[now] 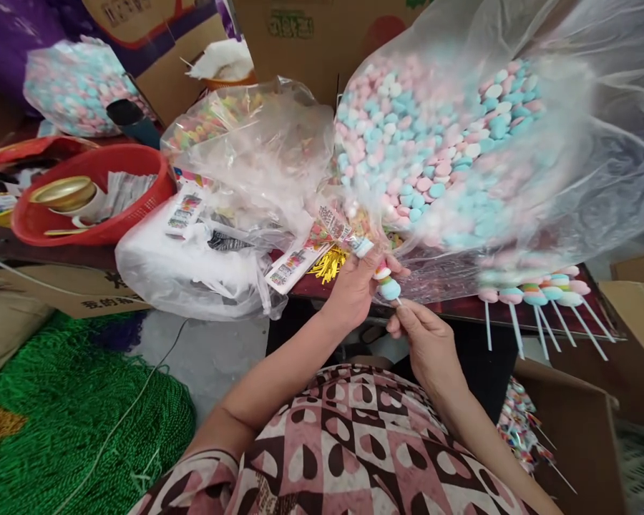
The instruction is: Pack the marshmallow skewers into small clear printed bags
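In the head view my right hand pinches the thin white stick of a marshmallow skewer. The skewer tilts up and to the left, with blue, rainbow and pink pieces stacked on it. My left hand is closed around a small printed clear plastic bag, just beside the skewer's upper end. Whether the left fingers also touch the marshmallows I cannot tell. Close by lie gold twist ties and a stack of flat printed bags.
A large clear sack of pink, blue and white marshmallows stands behind my hands. Several finished skewers overhang the table edge at right, above a cardboard box. A red basket sits left; green bead strands lie below.
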Tool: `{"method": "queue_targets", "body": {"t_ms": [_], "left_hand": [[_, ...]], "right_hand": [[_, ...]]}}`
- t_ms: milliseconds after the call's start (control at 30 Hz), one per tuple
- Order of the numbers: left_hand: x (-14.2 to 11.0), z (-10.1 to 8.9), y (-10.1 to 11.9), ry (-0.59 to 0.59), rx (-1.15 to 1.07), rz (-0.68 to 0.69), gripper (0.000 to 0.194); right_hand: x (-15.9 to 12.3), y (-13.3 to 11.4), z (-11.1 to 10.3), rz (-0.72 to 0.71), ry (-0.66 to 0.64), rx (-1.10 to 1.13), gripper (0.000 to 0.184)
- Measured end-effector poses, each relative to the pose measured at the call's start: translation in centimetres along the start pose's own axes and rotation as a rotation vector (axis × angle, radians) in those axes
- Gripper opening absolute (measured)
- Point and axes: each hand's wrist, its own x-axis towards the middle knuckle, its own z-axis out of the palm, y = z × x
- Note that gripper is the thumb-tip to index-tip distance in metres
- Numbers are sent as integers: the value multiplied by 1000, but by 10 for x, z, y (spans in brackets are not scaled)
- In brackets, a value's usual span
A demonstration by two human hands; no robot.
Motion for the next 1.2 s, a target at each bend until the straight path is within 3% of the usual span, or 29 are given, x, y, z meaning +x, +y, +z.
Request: {"method": "queue_targets", "body": {"t_ms": [133,333,467,533,700,800,1000,1100,1200], "left_hand": [[6,-5,17,-72,3,41,38],[22,-10,34,39,-96,102,12],[28,-11,27,83,-179,4,24],[29,-10,23,85,-162,-3,26],[27,-6,15,91,-37,62,26],[23,-4,12,109,-16,62,25],[23,-8,16,81,18,-6,28],[29,-12,29,160,-75,63,28],[34,-14,39,266,-148,97,25]], "right_hand": [[8,0,-2,143,-95,88,23],[14,7,-14,-43,2,-103,15],[10,7,-18,-123,37,-203,14],[9,4,-19,-59,-1,-161,16],[9,-7,-22,292,-251,132,25],[12,-11,-21,355,-309,220,26],[13,-4,-20,217,-292,-11,28],[12,-1,-29,176,-314,-104,28],[11,-7,-35,106,-201,-53,26]]}}
